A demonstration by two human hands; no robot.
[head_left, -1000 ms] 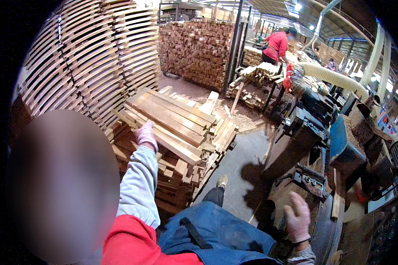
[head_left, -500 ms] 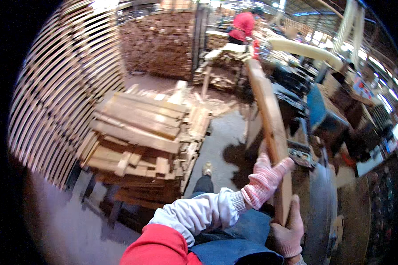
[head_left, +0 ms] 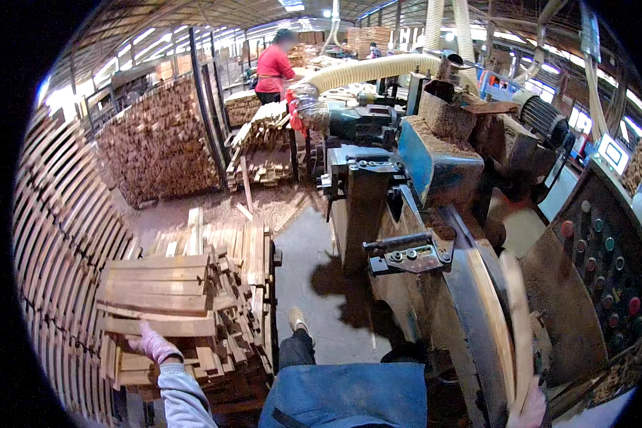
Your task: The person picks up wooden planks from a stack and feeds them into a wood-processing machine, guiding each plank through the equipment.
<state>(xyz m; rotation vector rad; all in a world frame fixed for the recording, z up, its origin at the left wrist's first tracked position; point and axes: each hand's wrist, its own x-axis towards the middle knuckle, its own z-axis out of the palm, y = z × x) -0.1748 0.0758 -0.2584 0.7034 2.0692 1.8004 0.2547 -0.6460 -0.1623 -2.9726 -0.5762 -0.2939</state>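
Observation:
At the left, my gloved left hand is at the stack of boards, its thumb and fingers gripping the front edge of a flat wooden board in the top layer. Low on the right, my gloved right hand holds the near end of a long wooden board, slightly blurred. Beside that board, another light wooden strip lies along the metal bed of the woodworking machine. The right fingers are partly cut off by the picture's rim.
A control panel with coloured buttons stands far right. A blue sawdust-covered housing and pale ribbed hose lie ahead. Slatted wood stacks line the left. A person in red works beyond.
My left hand has let go of the long board and moved left to the stack. My right hand has moved right, over the machine bed. The view has turned right.

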